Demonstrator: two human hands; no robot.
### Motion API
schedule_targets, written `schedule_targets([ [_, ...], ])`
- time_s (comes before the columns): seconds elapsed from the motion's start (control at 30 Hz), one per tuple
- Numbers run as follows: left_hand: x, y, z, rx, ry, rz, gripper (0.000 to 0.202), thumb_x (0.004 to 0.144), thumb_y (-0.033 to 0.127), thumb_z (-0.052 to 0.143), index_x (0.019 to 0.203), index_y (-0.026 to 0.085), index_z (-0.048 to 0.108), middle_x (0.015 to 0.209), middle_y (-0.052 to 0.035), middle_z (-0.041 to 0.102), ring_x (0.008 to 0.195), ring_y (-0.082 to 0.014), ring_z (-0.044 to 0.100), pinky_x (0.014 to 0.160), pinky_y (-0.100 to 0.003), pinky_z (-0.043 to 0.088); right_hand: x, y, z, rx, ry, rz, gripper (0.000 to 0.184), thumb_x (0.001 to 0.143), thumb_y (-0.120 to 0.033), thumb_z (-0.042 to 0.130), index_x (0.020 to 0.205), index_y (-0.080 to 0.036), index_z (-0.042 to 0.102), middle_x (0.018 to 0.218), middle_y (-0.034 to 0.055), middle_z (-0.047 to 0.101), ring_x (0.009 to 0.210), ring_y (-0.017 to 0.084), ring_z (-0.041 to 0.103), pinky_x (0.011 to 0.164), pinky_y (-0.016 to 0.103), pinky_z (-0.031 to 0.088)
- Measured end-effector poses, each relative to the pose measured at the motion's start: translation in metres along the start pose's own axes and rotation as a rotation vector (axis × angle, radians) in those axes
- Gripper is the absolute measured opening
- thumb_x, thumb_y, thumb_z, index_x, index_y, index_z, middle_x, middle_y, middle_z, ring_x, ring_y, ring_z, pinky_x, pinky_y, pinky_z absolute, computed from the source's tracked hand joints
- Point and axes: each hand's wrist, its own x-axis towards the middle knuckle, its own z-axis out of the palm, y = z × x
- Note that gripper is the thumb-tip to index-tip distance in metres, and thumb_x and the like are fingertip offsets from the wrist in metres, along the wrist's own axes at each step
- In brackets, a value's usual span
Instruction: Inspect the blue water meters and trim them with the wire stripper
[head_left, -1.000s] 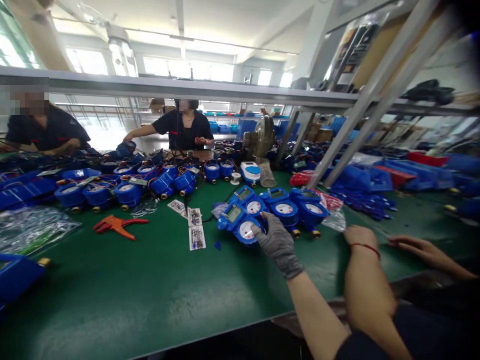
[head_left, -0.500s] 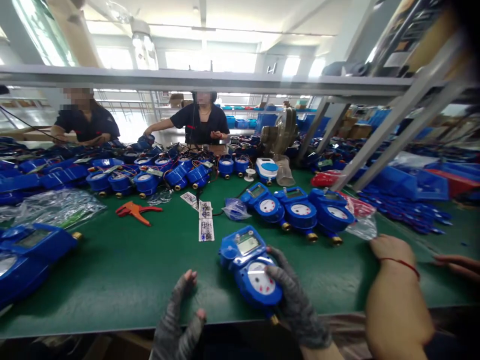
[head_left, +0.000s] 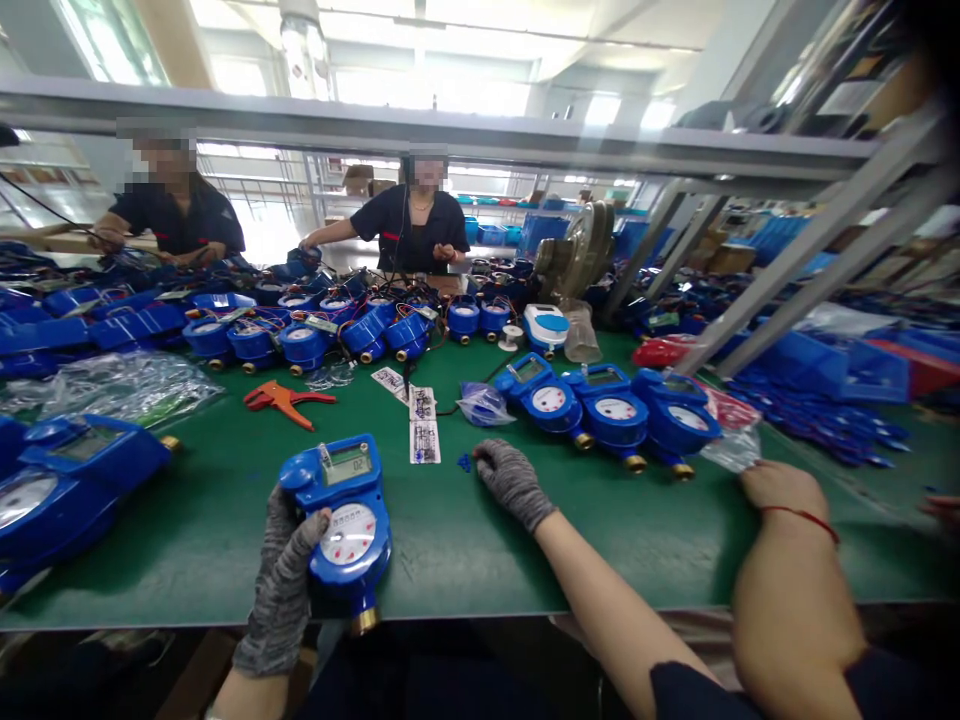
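Note:
My gloved left hand (head_left: 281, 580) holds a blue water meter (head_left: 341, 510) by its left side at the near edge of the green table (head_left: 225, 520). The meter faces up, showing a small display and a white dial, with a brass fitting at its lower end. My gloved right hand (head_left: 510, 480) rests palm down on the table further right, fingers bent, holding nothing. Its fingertips are close to a small blue piece (head_left: 465, 462) and a strip of printed labels (head_left: 424, 430).
Three blue meters (head_left: 611, 410) lie in a row behind my right hand. More meters (head_left: 60, 480) sit at the left, with orange pliers (head_left: 285, 400) and plastic bags (head_left: 112, 385). A co-worker's bare arm (head_left: 787, 540) with a red string rests at right. Two people sit opposite.
The meter has passed from my right hand to my left and moved left along the near edge. My right hand let go and reached forward to the labels.

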Motion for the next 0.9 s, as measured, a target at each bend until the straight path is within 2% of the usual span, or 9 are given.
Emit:
schedule_targets([
  [0.13,-0.001,-0.001,0.001,-0.019,0.025,0.002,0.074,0.069,0.039,0.08,0.136,0.034,0.048,0.126,-0.0031,0.062,0.102,-0.0242,0.065,0.081,-0.029,0.057,0.0,-0.006,0.003,-0.1,-0.059,-0.02,0.017,0.086,-0.019,0.056,0.096,-0.016,0.07,0.1,0.0078,0.065,0.091,0.019,0.058,0.086,0.028,0.044],
  [0.27,-0.001,0.001,0.001,-0.034,0.024,0.004,0.074,0.07,0.038,0.079,0.136,0.033,0.047,0.123,-0.0037,0.063,0.102,-0.0258,0.065,0.079,-0.031,0.058,-0.002,-0.012,0.002,-0.15,-0.043,-0.02,0.016,0.087,-0.021,0.054,0.093,-0.017,0.069,0.099,0.0084,0.064,0.094,0.02,0.058,0.088,0.03,0.044],
  [0.53,-0.001,-0.003,-0.002,-0.022,-0.004,0.036,0.072,0.073,0.036,0.077,0.138,0.033,0.046,0.13,-0.003,0.059,0.109,-0.0248,0.062,0.085,-0.028,0.056,-0.02,-0.013,-0.011,-0.197,-0.026,0.01,0.014,0.083,-0.025,0.057,0.088,-0.032,0.068,0.101,0.0078,0.065,0.1,0.021,0.061,0.089,0.031,0.048],
  [0.73,-0.001,-0.003,-0.003,-0.026,0.0,0.023,0.075,0.072,0.038,0.078,0.139,0.033,0.045,0.13,-0.0042,0.059,0.109,-0.0268,0.062,0.085,-0.031,0.056,-0.013,-0.01,-0.009,-0.206,-0.03,0.051,0.016,0.082,-0.026,0.054,0.087,-0.031,0.069,0.097,0.006,0.067,0.1,0.021,0.063,0.086,0.031,0.049],
  [0.9,-0.001,0.0,-0.001,-0.071,-0.02,0.013,0.075,0.072,0.037,0.078,0.139,0.034,0.044,0.132,-0.0046,0.057,0.11,-0.0284,0.062,0.086,-0.034,0.057,-0.002,-0.007,-0.011,-0.194,-0.068,0.066,0.012,0.077,-0.027,0.06,0.083,-0.026,0.07,0.089,0.0059,0.069,0.093,0.022,0.065,0.082,0.032,0.049],
])
